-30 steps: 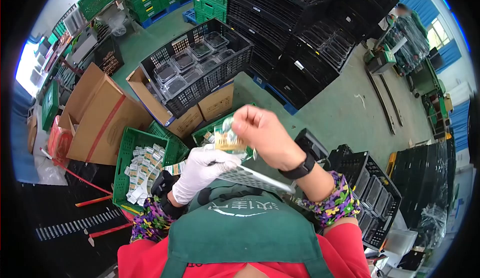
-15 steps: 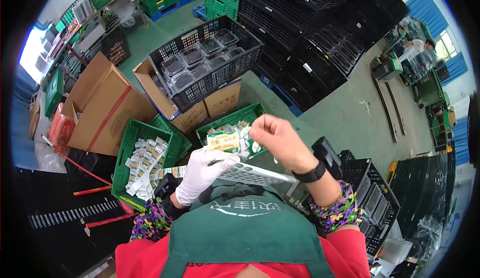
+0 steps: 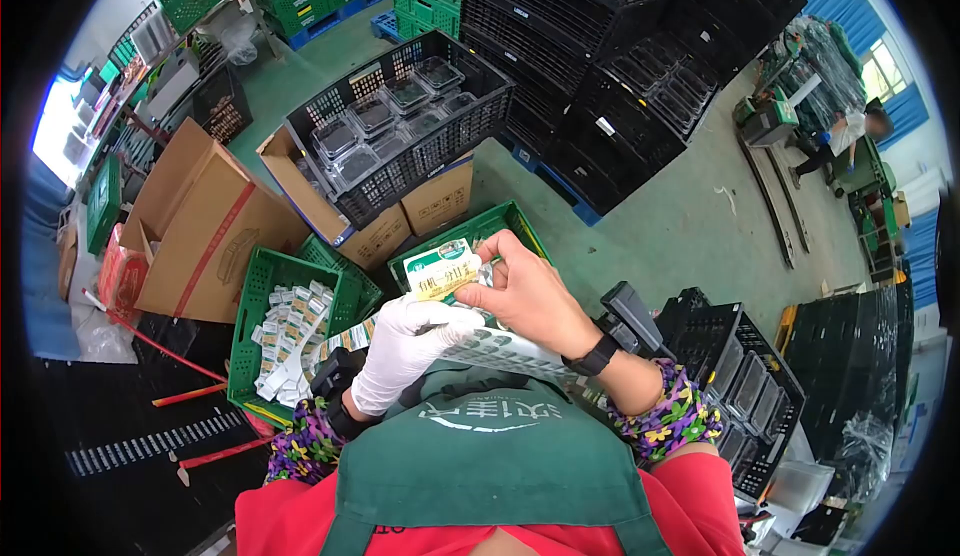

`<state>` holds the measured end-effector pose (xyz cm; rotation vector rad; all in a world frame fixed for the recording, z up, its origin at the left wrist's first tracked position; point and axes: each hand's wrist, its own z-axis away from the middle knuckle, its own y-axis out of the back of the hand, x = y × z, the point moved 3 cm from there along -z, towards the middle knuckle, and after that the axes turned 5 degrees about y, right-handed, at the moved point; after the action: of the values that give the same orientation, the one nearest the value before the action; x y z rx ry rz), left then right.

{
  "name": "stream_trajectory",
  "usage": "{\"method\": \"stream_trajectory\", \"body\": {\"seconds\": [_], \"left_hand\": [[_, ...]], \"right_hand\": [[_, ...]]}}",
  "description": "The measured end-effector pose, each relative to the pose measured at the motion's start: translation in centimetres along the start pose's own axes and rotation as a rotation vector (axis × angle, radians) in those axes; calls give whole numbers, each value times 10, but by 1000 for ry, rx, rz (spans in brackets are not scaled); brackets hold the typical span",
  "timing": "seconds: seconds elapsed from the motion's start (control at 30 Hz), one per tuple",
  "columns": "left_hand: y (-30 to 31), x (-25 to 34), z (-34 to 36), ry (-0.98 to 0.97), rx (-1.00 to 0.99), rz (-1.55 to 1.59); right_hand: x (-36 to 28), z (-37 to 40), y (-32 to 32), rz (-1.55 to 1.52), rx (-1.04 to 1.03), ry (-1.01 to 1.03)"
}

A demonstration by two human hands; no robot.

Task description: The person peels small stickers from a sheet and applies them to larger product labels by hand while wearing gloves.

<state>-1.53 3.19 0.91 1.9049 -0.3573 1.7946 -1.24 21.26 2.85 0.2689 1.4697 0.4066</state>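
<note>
My left hand point(image 3: 400, 346), in a white glove, is closed around the lower edge of a flat pack with a green, white and yellow label point(image 3: 440, 272). Bare and wearing a black wristband, my right hand point(image 3: 535, 301) has its thumb and fingers closed at the pack's right edge. Below both hands lies a pale sheet with rows of green round spots point(image 3: 520, 350), its left end against the glove. Left of the glove, a strip of small labels point(image 3: 350, 338) runs to a green crate point(image 3: 240, 356) heaped with labels point(image 3: 295, 331). Another green crate point(image 3: 525, 224) is behind the pack.
Ahead, a black crate point(image 3: 365, 206) of clear plastic boxes rests on cardboard cartons point(image 3: 440, 201). Stacked black crates point(image 3: 610, 141) stand beyond on a blue pallet. More boxes fill a black crate point(image 3: 790, 396) at right. A person point(image 3: 845, 141) is near a pallet jack point(image 3: 775, 196).
My right hand has moved left and closed at the edge of the labelled pack. The pack is raised and tilted more towards me. The person in the background has moved right and down.
</note>
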Motion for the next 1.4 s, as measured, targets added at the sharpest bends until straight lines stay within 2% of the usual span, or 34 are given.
{"method": "stream_trajectory", "body": {"seconds": [0.13,0.17,0.2,0.23,0.27,0.3,0.37,0.4,0.43,0.57,0.63,0.7,0.83,0.9,0.93,0.97,1.03,1.07,1.17,1.23,1.3,1.33,1.4], "left_hand": [[0,5,2,-28,-33,96],[0,4,1,-30,-33,95],[-1,6,0,-110,-49,94],[-2,8,-1,-191,-66,93],[-4,9,1,-80,-96,155],[-6,3,2,-112,-104,83],[-12,-3,4,45,-236,-55],[-17,-7,7,16,-154,-56],[-18,-8,7,13,-155,-56],[-13,-4,6,65,-23,57],[-9,-2,2,44,25,67],[-8,-1,0,12,45,34],[-9,-2,1,38,29,20],[-10,-1,2,-19,58,-21],[-9,0,1,-19,58,-20],[-8,0,1,-31,73,-40],[-4,0,-1,-44,89,-60],[-3,-2,0,-47,41,-71],[-11,-4,0,-107,-37,-67],[-15,-3,4,-161,-63,-52],[-21,-4,9,-67,-166,-112],[-22,-6,12,11,-200,-70],[-21,-13,13,-2,-206,-91]], "right_hand": [[9,-10,1,16,-114,116],[12,-12,2,-140,-144,123],[12,-14,4,-296,-175,129],[5,-17,13,-352,-136,127],[2,-22,21,-370,-95,108],[-1,-26,28,-387,-53,90],[-5,-33,32,-500,-24,94],[2,-37,33,-536,36,64],[6,-39,35,-572,96,32],[6,-20,42,-197,272,100],[2,-5,28,-349,193,126],[1,6,14,-322,124,72],[1,12,-5,-269,163,91],[-7,12,-3,119,226,214],[-13,13,1,339,350,293],[-11,12,5,340,349,294],[3,6,9,82,151,152],[4,5,7,7,50,174],[20,-2,-3,-156,-60,160],[5,-7,3,-469,-58,-50],[10,-20,9,-544,67,65],[13,-25,17,-564,57,-12],[16,-28,28,-542,129,25]]}}
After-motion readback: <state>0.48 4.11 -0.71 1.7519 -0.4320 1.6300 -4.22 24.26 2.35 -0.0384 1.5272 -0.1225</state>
